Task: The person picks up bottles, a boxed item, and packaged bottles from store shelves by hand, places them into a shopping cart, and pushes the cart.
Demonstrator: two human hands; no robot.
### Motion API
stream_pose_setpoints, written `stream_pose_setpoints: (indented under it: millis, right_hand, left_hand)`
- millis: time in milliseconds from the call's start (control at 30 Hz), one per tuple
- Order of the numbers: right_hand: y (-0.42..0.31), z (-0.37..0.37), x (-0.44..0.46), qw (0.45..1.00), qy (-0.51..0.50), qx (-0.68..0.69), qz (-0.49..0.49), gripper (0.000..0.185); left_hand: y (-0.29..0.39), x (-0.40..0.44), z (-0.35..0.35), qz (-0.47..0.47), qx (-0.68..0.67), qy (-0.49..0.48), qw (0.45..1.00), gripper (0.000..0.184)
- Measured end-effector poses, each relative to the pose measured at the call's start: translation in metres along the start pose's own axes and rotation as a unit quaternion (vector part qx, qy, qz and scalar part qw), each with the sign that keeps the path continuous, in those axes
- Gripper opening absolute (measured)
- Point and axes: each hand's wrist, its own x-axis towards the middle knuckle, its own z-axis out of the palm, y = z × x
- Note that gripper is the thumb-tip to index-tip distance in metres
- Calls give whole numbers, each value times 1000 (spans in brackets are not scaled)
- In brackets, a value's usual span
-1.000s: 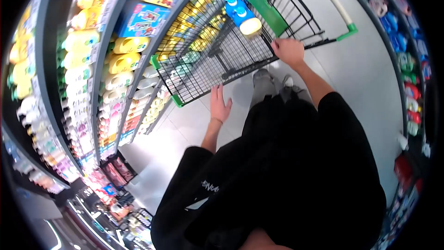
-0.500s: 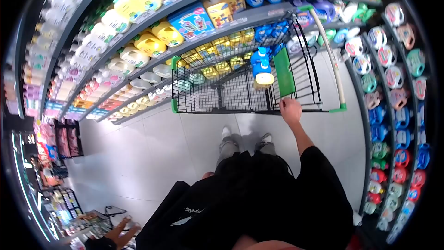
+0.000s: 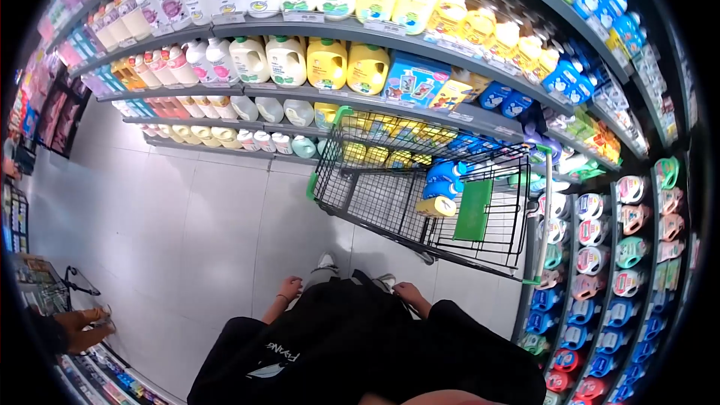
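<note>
My left hand point(image 3: 290, 287) hangs beside my left hip with loosely bent fingers and nothing visible in it. At the other hip, my right hand point(image 3: 407, 294) also hangs loosely, apart from the cart, with nothing visible in it. Ahead and to the right stands a black wire shopping cart point(image 3: 382, 210) with green corners and a pale handle point(image 3: 545, 210). Inside, near its green panel point(image 3: 473, 210), lie two blue bottles point(image 3: 442, 180) and a yellow-ended container point(image 3: 437, 207). Neither hand touches the cart.
Long shelves point(image 3: 225, 90) of pump bottles and jugs run behind the cart. More shelves of detergent bottles point(image 3: 592, 259) stand to the right. Grey tiled floor point(image 3: 202, 217) stretches to the left. Another person, partly visible in brown trousers point(image 3: 79, 322), is at the lower left.
My right hand has left the cart's near rim and dropped to my side. My left hand has come into fuller view. The view has turned, and the cart now sits at an angle.
</note>
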Motion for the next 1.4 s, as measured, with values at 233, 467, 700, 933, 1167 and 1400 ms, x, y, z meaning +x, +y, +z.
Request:
stream_pose_setpoints:
  millis: [233,467,700,933,1167,1400]
  right_hand:
    - [-78,18,-16,993,71,87,-27,34]
    - [-132,-46,-17,988,42,118,-93,31]
    - [-236,-215,-19,948,194,165,-191,27]
    - [-237,-435,85,863,394,172,-265,33]
    - [-273,-544,122,776,546,-49,-311,62]
    - [-288,-583,132,918,326,-69,-216,65]
  left_hand:
    - [-18,40,-77,-53,235,-31,970,25]
    - [51,101,-52,95,195,47,975,27]
    - [110,60,2,149,90,-25,984,27]
    - [39,10,8,73,80,29,994,29]
    - [-53,-24,2,-3,189,79,979,34]
    - [68,-79,69,-48,-89,117,988,29]
